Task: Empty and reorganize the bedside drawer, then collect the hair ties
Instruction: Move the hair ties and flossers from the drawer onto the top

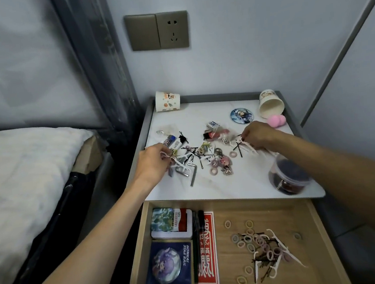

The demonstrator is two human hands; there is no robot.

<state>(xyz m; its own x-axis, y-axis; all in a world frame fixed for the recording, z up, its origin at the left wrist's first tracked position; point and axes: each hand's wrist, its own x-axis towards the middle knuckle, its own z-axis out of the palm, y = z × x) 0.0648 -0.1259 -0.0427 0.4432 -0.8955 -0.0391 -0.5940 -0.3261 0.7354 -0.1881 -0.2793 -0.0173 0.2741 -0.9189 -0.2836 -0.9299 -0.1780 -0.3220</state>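
Hair ties [258, 241]: one heap lies on the right of the open drawer [280, 210] floor, tangled with pins and white picks; more [214, 164] are scattered mid tabletop [209, 185].
Left hand [153, 162]: fingers curled round white floss picks [179, 163] at the left of the clutter, just above the hex keys [190, 171].
Right hand [258, 135]: pinching more picks at the right of the clutter, beside crossed bobby pins [237, 147]; the hands are well apart.
Snag risk: picks, pins and ties overlap, so lifting a bunch would likely drag ties or pins along and drop them.
Jar risk: the clear jar [288, 175] stands near the front right corner, right under the right forearm; a pull back could knock it off.
Cup risk: the paper cup [271, 105] lies on its side and may roll if nudged.
Edges: a raised rim [148, 122] guards back and sides; the front shows none, so swept items would fall into the drawer.
Open room: bare top in front of the clutter; the drawer's middle floor is free.
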